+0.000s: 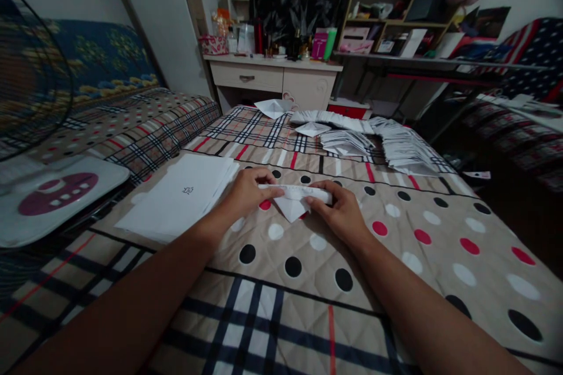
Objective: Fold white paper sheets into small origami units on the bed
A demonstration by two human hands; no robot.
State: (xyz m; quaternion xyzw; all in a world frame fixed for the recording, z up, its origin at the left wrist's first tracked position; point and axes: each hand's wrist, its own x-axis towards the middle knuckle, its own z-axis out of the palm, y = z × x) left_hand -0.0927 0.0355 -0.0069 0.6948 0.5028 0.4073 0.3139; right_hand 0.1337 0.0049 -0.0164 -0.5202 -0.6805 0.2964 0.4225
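A folded sheet of white paper (292, 206) is held between my two hands, low over the dotted bedspread. Its upper edge makes a straight band with faint print, and a triangular point hangs toward me. My left hand (251, 190) pinches the band's left end between thumb and fingers. At the other end, my right hand (338, 209) grips the paper the same way, thumb on the near side. Just left of my left hand lies a stack of white paper sheets (180, 190) with a small dark mark on top.
Folded paper pieces (407, 146) lie in rows at the bed's far right, with a loose folded paper (273, 108) near the far edge. A fan (30, 70) with a white base (101, 173) stands at left. Beyond the bed is a cluttered white dresser (250, 76).
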